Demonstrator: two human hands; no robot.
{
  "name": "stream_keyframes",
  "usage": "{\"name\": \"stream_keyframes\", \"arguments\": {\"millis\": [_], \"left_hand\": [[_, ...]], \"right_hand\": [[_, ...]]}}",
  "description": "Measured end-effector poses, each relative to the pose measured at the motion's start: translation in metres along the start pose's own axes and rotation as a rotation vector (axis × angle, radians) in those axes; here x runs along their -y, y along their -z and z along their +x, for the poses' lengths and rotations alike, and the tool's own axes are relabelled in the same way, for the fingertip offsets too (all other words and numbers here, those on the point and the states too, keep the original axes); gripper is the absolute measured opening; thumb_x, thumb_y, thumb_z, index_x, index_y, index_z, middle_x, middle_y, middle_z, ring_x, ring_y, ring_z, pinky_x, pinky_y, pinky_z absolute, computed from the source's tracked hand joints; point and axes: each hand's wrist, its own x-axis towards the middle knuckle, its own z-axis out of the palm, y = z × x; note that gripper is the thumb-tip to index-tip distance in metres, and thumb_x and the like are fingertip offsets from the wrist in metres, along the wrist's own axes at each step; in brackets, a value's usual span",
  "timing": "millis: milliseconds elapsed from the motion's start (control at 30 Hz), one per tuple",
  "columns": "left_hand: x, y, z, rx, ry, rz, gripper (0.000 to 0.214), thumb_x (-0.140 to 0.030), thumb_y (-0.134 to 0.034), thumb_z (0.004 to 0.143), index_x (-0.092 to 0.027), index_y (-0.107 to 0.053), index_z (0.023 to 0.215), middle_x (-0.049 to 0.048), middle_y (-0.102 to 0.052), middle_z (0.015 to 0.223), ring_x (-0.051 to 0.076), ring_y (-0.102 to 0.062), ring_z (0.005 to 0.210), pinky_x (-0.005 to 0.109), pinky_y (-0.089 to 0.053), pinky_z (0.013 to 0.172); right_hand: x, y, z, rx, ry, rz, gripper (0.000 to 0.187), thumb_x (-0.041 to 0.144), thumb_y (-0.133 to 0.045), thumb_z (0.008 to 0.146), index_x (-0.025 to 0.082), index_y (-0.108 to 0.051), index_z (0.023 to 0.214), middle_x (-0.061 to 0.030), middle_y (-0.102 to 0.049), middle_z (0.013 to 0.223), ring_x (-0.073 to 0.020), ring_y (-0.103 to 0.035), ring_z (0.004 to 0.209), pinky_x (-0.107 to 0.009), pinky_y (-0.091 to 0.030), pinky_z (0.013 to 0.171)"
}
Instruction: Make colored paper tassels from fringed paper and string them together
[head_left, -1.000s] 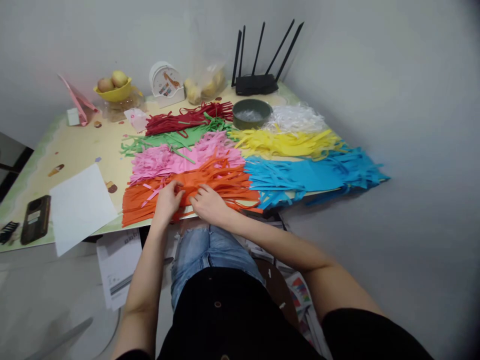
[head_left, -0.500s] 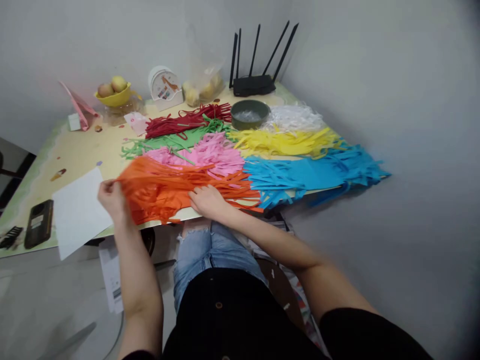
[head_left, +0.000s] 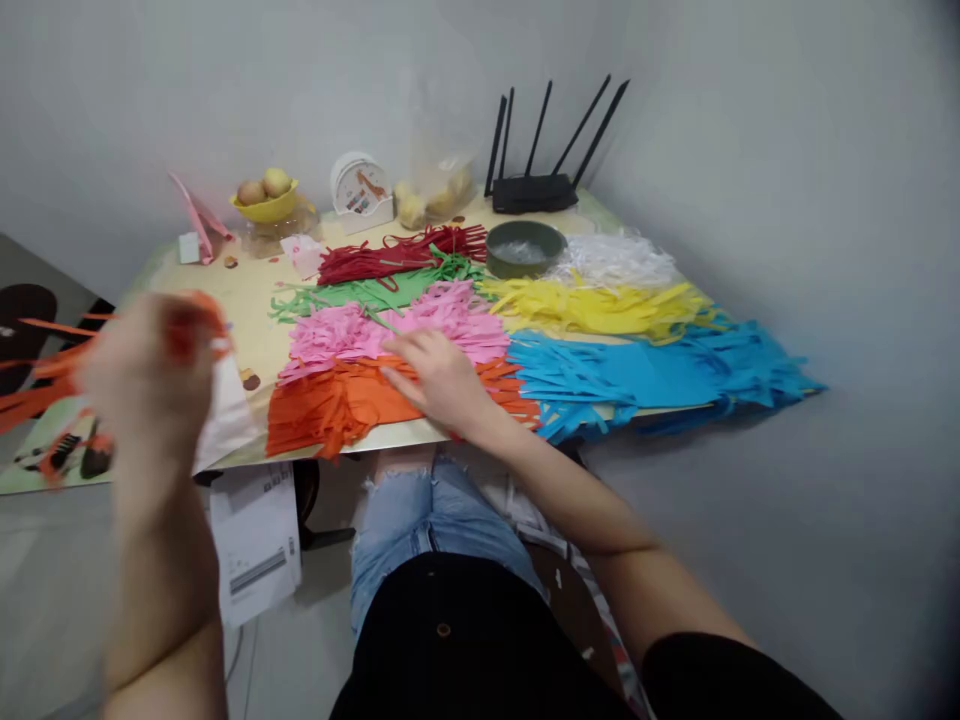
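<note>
My left hand (head_left: 142, 375) is raised off to the left, blurred by motion, closed on a bunch of orange paper strips (head_left: 45, 370) that trail out to the left. My right hand (head_left: 442, 375) lies flat with fingers spread on the orange paper pile (head_left: 337, 405) at the table's front edge. Behind that pile lie pink strips (head_left: 390, 325), then green strips (head_left: 360, 292) and dark red strips (head_left: 390, 255). Blue strips (head_left: 645, 365), yellow strips (head_left: 600, 305) and white strips (head_left: 611, 260) lie to the right.
A green bowl (head_left: 525, 247), a black router (head_left: 536, 190), a yellow bowl of fruit (head_left: 264, 200), a small round clock (head_left: 360, 187) and a bag (head_left: 435, 190) stand at the table's back. A white sheet (head_left: 225, 420) lies near the left front. Papers (head_left: 255, 540) lie on the floor.
My left hand has pulled a bunch of orange strips off the pile, out to the left and up. My right hand shifted slightly forward and still presses the pile down.
</note>
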Motion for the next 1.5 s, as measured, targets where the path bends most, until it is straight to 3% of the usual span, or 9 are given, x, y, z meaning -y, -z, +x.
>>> {"name": "stream_keyframes", "arguments": {"millis": [67, 133, 233, 367, 567, 833, 967, 1300, 1500], "left_hand": [[-0.024, -0.029, -0.01, 0.165, -0.158, 0.134, 0.012, -0.03, -0.06, 0.085, -0.023, -0.07, 0.088, 0.0042, -0.071, 0.09, 0.024, -0.065, 0.087, 0.034, -0.049, 0.08], [-0.042, -0.049, -0.018, 0.293, -0.276, 0.105, 0.018, -0.031, -0.056, 0.091, -0.023, -0.072, 0.091, 0.0048, -0.074, 0.092, 0.024, -0.068, 0.088, 0.033, -0.05, 0.081], [-0.057, -0.059, -0.024, 0.314, -0.307, 0.009, 0.021, -0.032, -0.053, 0.093, -0.023, -0.072, 0.094, 0.0052, -0.076, 0.096, 0.023, -0.069, 0.093, 0.033, -0.051, 0.086], [-0.058, -0.051, -0.023, 0.325, -0.197, -0.145, 0.019, -0.034, -0.058, 0.09, -0.023, -0.072, 0.097, 0.0042, -0.075, 0.093, 0.02, -0.068, 0.087, 0.031, -0.052, 0.084], [-0.043, -0.052, -0.013, 0.608, -0.02, -0.51, 0.029, -0.047, -0.071, 0.08, -0.018, -0.07, 0.077, 0.0044, -0.07, 0.076, 0.018, -0.064, 0.072, 0.029, -0.054, 0.071], [-0.03, -0.062, -0.015, 0.403, 0.142, -0.728, 0.031, -0.045, -0.077, 0.077, -0.017, -0.066, 0.083, 0.0021, -0.065, 0.078, 0.015, -0.06, 0.07, 0.024, -0.052, 0.066], [-0.027, -0.067, -0.021, 0.471, 0.138, -0.723, 0.037, -0.046, -0.08, 0.073, -0.018, -0.068, 0.094, 0.0052, -0.067, 0.088, 0.02, -0.065, 0.086, 0.029, -0.056, 0.076], [-0.027, -0.075, -0.036, 0.324, 0.438, -1.139, 0.015, -0.026, -0.079, 0.065, -0.018, -0.069, 0.073, -0.0022, -0.057, 0.061, 0.008, -0.049, 0.045, 0.018, -0.042, 0.041], [-0.031, -0.067, -0.041, 0.351, 0.311, -1.225, 0.01, -0.013, -0.073, 0.062, -0.018, -0.068, 0.054, 0.002, -0.058, 0.061, 0.01, -0.052, 0.055, 0.02, -0.041, 0.049]], "right_hand": [[0.011, 0.02, 0.01, -0.232, 0.117, 0.161, 0.048, 0.041, -0.053, 0.101, 0.009, -0.06, 0.136, -0.0165, -0.066, 0.132, -0.0267, -0.055, 0.125, -0.041, -0.041, 0.112], [0.019, 0.028, 0.019, -0.283, 0.212, 0.259, 0.057, 0.04, -0.061, 0.096, 0.007, -0.053, 0.141, -0.0171, -0.061, 0.14, -0.0268, -0.051, 0.132, -0.041, -0.038, 0.116], [0.016, 0.027, 0.029, -0.16, 0.183, 0.305, 0.052, 0.025, -0.063, 0.089, 0.009, -0.056, 0.138, -0.0152, -0.063, 0.14, -0.027, -0.054, 0.13, -0.04, -0.04, 0.112], [-0.002, 0.041, 0.036, 0.015, 0.008, 0.288, 0.026, 0.012, -0.055, 0.084, 0.014, -0.071, 0.104, -0.008, -0.076, 0.101, -0.0221, -0.066, 0.095, -0.032, -0.047, 0.086], [-0.014, 0.092, 0.04, 0.027, 0.052, 0.41, 0.021, 0.014, -0.057, 0.076, 0.014, -0.07, 0.092, -0.0013, -0.071, 0.086, -0.0159, -0.061, 0.078, -0.025, -0.042, 0.072], [-0.022, 0.086, 0.039, 0.184, -0.075, 0.817, 0.025, 0.039, -0.066, 0.084, 0.015, -0.063, 0.086, -0.002, -0.066, 0.073, -0.0127, -0.06, 0.063, -0.021, -0.044, 0.058], [-0.022, 0.076, 0.033, 0.073, -0.127, 0.972, 0.027, 0.04, -0.071, 0.079, 0.015, -0.061, 0.081, 0.0008, -0.062, 0.07, -0.0095, -0.055, 0.06, -0.019, -0.043, 0.056], [-0.028, 0.055, 0.014, -0.132, -0.166, 1.065, 0.011, 0.027, -0.067, 0.078, 0.018, -0.068, 0.085, -0.0016, -0.069, 0.087, -0.0133, -0.063, 0.076, -0.024, -0.053, 0.069], [-0.029, 0.048, 0.011, -0.138, -0.082, 1.152, 0.013, 0.012, -0.054, 0.068, 0.017, -0.066, 0.067, 0.0003, -0.063, 0.068, -0.0113, -0.06, 0.067, -0.023, -0.049, 0.068]]}}
